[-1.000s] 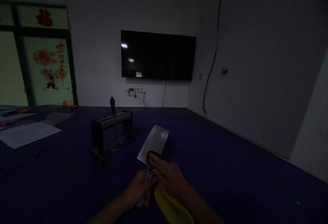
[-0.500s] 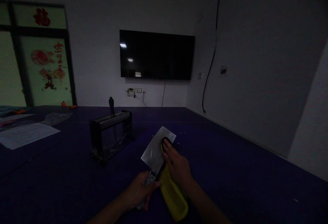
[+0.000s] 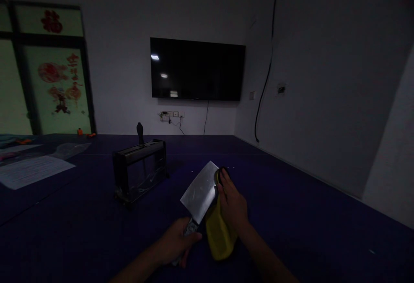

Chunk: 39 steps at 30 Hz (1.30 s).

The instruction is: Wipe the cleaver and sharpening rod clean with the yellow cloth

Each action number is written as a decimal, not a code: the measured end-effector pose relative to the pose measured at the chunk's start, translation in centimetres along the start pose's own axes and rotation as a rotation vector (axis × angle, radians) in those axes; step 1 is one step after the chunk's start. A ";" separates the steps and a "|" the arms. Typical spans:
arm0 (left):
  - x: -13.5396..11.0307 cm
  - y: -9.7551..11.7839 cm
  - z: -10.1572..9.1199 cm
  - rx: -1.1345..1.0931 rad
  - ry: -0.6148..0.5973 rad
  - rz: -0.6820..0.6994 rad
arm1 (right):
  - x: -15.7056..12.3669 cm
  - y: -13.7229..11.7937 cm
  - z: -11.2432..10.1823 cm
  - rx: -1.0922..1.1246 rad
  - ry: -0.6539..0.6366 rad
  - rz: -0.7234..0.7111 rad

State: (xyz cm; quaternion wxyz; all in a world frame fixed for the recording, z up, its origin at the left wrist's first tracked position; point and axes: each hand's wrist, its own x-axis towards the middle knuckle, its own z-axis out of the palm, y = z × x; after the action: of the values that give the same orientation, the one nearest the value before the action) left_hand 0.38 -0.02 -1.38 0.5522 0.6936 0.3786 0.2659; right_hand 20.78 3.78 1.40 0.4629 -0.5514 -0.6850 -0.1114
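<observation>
A cleaver (image 3: 200, 190) with a broad shiny blade is held by its patterned handle in my left hand (image 3: 176, 240), the blade pointing up and to the right. My right hand (image 3: 233, 205) grips a yellow cloth (image 3: 220, 235) with a dark edge. Part of the cloth is under my fingers at the blade's right edge, near the far corner; the rest hangs down below my palm. The inside of my right palm is hidden.
To the left stands a black-framed knife block (image 3: 139, 168) with clear sides and a dark handle sticking up. Farther left, papers (image 3: 35, 170) and a plastic bag (image 3: 71, 150) lie on the dark blue table (image 3: 307, 231). A television (image 3: 198, 69) hangs on the wall.
My right hand and the cloth have moved right, from the blade's face to its right edge, uncovering more metal. The cleaver has turned slightly to the right.
</observation>
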 end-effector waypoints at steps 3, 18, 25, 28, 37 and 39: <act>-0.1 0.2 0.0 0.032 0.011 0.000 | 0.1 -0.1 -0.2 -0.005 0.002 0.000; -0.3 0.4 0.0 0.114 0.005 -0.031 | 0.1 -0.7 -0.4 -0.047 0.000 -0.015; -0.1 0.2 0.1 0.128 0.016 -0.034 | -0.1 -0.9 -0.3 -0.046 -0.015 -0.067; -0.1 0.2 0.2 0.137 0.027 -0.033 | -0.3 -1.2 -0.1 -0.051 -0.027 -0.094; -0.1 0.3 0.2 0.065 0.034 -0.033 | -1.0 -2.5 0.3 0.000 -0.116 -0.168; 0.0 0.2 0.2 0.040 0.047 -0.034 | -1.2 -2.9 0.4 0.009 -0.153 -0.188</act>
State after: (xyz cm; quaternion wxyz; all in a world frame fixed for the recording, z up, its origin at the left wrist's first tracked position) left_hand 0.57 -0.18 -1.25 0.5334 0.6918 0.4083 0.2650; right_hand 18.03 2.24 1.31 0.3994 -0.4897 -0.7674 -0.1087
